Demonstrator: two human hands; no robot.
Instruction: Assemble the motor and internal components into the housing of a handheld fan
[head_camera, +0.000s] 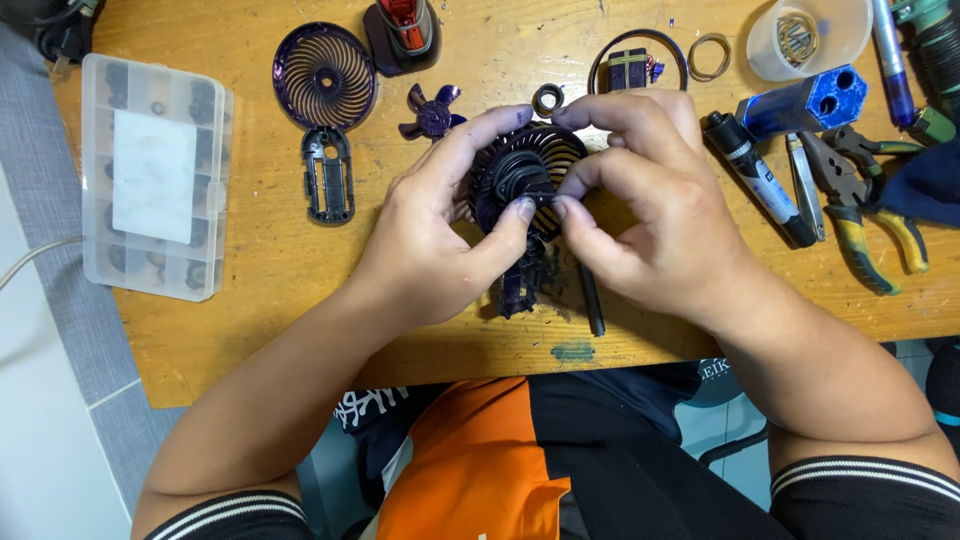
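Note:
Both my hands hold a dark purple hand-fan body with a round slatted grille (528, 168) above the wooden table (260, 300). My left hand (440, 225) grips its left side, with index finger over the top rim and thumb on the centre. My right hand (640, 190) pinches the grille's right side and centre with thumb and fingers. The fan's handle part (520, 285) hangs below, partly hidden by my hands. A loose purple fan blade (432, 112) lies just beyond my left hand.
A separate round purple grille (325, 75) and a dark handle shell (329, 175) lie at the back left. A clear compartment box (155, 175) sits at the left edge. Pliers (860, 200), a marker (760, 180), a blue block (805, 100), a plastic cup (805, 35) and rings (708, 55) crowd the right.

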